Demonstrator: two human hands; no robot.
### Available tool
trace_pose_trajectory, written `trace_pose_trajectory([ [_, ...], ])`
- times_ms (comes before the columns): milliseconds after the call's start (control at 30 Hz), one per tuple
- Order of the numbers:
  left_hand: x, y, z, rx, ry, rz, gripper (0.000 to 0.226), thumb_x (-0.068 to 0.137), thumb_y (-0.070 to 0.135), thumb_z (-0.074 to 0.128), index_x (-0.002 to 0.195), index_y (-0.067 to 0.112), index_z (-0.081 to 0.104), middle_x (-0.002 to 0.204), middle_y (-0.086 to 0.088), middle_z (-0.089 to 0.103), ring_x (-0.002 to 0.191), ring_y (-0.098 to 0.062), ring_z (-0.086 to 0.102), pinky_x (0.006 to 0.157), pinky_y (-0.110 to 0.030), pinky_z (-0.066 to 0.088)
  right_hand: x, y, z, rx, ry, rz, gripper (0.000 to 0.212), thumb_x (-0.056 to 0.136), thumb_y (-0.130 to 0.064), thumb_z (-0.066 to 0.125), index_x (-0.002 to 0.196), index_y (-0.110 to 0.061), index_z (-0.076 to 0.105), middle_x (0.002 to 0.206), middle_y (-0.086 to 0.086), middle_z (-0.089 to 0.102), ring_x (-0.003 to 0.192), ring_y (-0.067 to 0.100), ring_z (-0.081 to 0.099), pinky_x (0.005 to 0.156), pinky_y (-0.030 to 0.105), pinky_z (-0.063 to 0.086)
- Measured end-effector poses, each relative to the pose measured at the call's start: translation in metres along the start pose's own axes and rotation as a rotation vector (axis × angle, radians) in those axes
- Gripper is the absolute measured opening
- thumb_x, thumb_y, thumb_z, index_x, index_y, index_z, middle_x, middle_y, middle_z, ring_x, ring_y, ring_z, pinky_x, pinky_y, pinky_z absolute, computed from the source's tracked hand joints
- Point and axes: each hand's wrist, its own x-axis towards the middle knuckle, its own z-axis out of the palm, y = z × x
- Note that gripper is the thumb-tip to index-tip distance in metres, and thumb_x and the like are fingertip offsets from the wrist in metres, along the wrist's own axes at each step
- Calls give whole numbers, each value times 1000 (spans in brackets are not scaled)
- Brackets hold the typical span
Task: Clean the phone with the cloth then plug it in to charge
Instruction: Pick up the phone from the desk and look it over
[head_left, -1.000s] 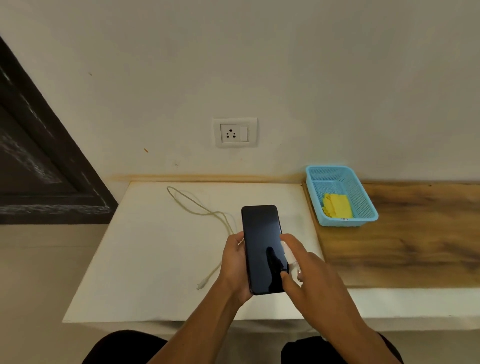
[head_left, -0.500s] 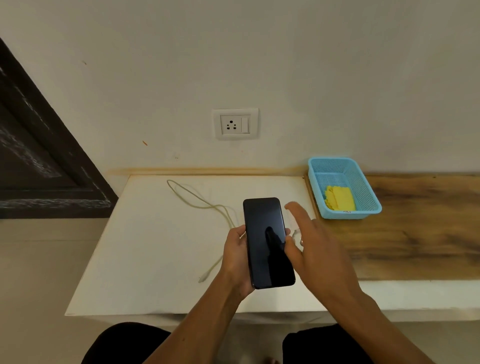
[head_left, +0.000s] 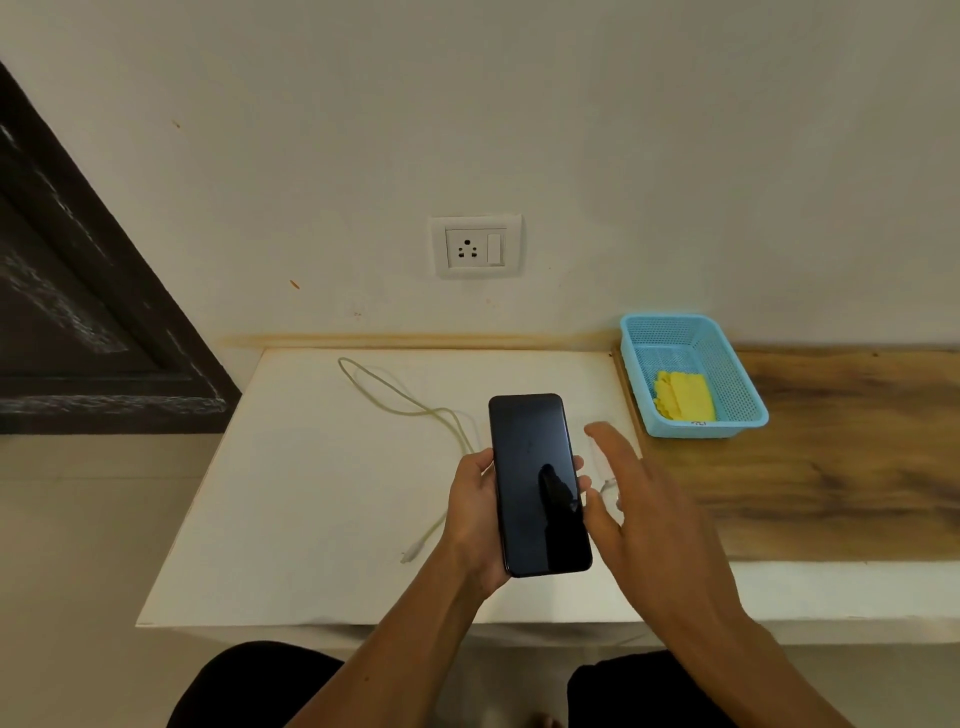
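Observation:
My left hand (head_left: 475, 512) grips a black phone (head_left: 537, 483), screen up and dark, above the white table (head_left: 311, 493). My right hand (head_left: 636, 509) hovers just right of the phone, fingers spread, holding nothing. A yellow cloth (head_left: 683, 395) lies folded in a light blue basket (head_left: 727, 364) at the back right. A pale charging cable (head_left: 395, 402) loops across the table behind the phone, its plug end (head_left: 410, 555) lying left of my left wrist. Part of the cable is hidden behind the phone and hands.
A white wall socket with a switch (head_left: 475, 247) sits on the wall above the table. A wooden board (head_left: 831, 457) covers the right side of the surface under the basket. A dark door frame (head_left: 78, 312) stands at the left.
My right hand has come off the phone's right edge and moved up and to the right, fingers opening. The left hand keeps holding the phone in about the same place.

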Motion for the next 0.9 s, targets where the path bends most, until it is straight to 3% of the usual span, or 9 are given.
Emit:
trace_pose_trajectory([
  [67, 0, 1, 0, -18, -11, 2, 65, 94, 51, 25, 102, 14, 76, 103, -14, 75, 85, -29, 73, 71, -43, 60, -12, 1, 2, -52, -60, 1, 57, 94, -40, 40, 144, -41, 12, 101, -3, 55, 75, 9, 55, 66, 14, 43],
  [133, 1, 2, 0, -24, -10, 14, 63, 94, 51, 26, 119, 12, 68, 121, -17, 68, 100, -32, 67, 90, -49, 54, -23, 0, 5, -99, -137, 27, 60, 94, -43, 39, 144, -42, 6, 107, -5, 54, 75, 7, 50, 68, 11, 39],
  [200, 1, 2, 0, -17, -5, 17, 64, 94, 52, 25, 130, 11, 59, 132, -19, 61, 109, -35, 62, 98, -50, 47, -29, -3, 7, -119, -183, 57, 60, 94, -45, 38, 143, -43, 4, 110, -7, 52, 74, 6, 46, 68, 11, 36],
  [267, 1, 1, -1, -9, -3, 8, 65, 94, 52, 24, 130, 11, 59, 127, -16, 65, 100, -32, 67, 90, -48, 52, -27, -4, 6, -110, -162, 63, 59, 94, -44, 37, 143, -43, 4, 107, -7, 52, 72, 7, 48, 66, 11, 38],
  [367, 1, -2, -4, 25, 28, -8, 63, 94, 52, 25, 119, 13, 67, 101, -12, 75, 81, -27, 73, 69, -42, 61, -11, -8, -1, -76, -63, 10, 58, 95, -39, 39, 143, -43, 7, 95, -4, 52, 71, 11, 55, 65, 20, 51],
  [600, 2, -6, -4, 59, 24, -11, 58, 94, 51, 29, 104, 16, 74, 92, -12, 77, 74, -28, 74, 57, -39, 59, 37, -18, -14, -20, 73, -20, 49, 93, -27, 46, 134, -38, 22, 84, 2, 50, 65, 16, 54, 56, 28, 49],
  [667, 1, -3, -3, 40, -5, -17, 63, 95, 52, 25, 97, 16, 78, 92, -12, 77, 76, -28, 74, 58, -39, 59, 37, -16, -16, -32, 87, -5, 53, 93, -28, 45, 137, -40, 18, 89, 2, 51, 70, 16, 56, 61, 31, 54],
  [733, -1, 1, -3, 15, -38, -19, 65, 94, 53, 24, 97, 17, 78, 97, -13, 76, 80, -28, 74, 63, -40, 60, 32, -13, -17, -47, 61, 3, 55, 94, -31, 44, 140, -39, 16, 92, 0, 52, 74, 13, 56, 63, 25, 51],
  [900, -3, 7, -4, -35, -93, 9, 63, 91, 50, 29, 123, 8, 64, 122, -19, 65, 99, -34, 67, 84, -46, 57, -6, -7, -11, -56, -81, 21, 52, 94, -36, 42, 140, -38, 19, 99, -4, 54, 75, 8, 52, 66, 16, 40],
])
